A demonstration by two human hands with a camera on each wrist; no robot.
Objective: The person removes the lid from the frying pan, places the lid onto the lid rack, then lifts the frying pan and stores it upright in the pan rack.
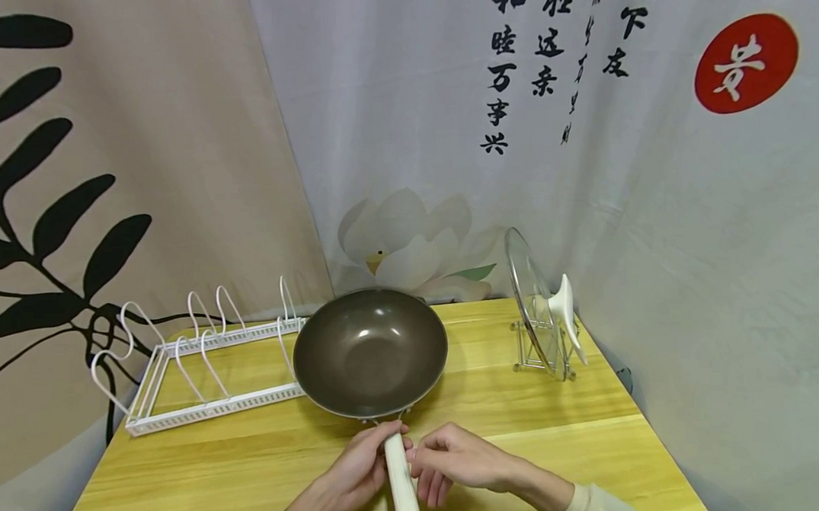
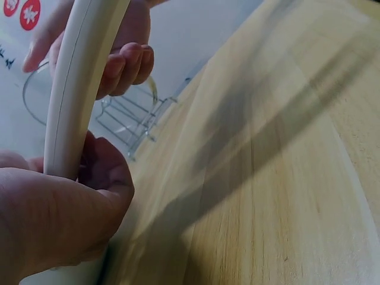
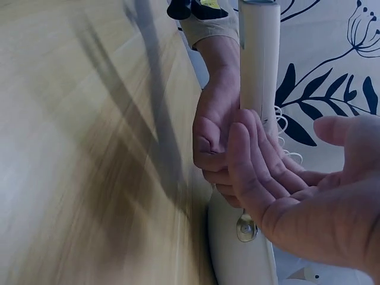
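Note:
A brown-lined wok (image 1: 371, 353) is tilted above the table, its cream handle (image 1: 402, 484) pointing toward me. My left hand (image 1: 359, 470) grips that handle close to the wok; the left wrist view shows the thumb and fingers around the handle (image 2: 83, 77). Just right of the handle is my right hand (image 1: 465, 460). In the right wrist view, the right hand (image 3: 314, 202) has loosely extended fingers beside the handle (image 3: 259, 65) and the left hand (image 3: 217, 122), with nothing in its grasp. Whether its fingertips touch the handle I cannot tell. The wok's pale outside (image 3: 237, 261) shows below.
A white rack (image 1: 217, 409) with upright loops stands left of the wok, partly behind it. At the back right, a glass lid (image 1: 527, 299) with a white knob leans in a wire stand (image 1: 530, 360). The wooden table (image 1: 546, 437) ends at printed curtains (image 1: 416, 111).

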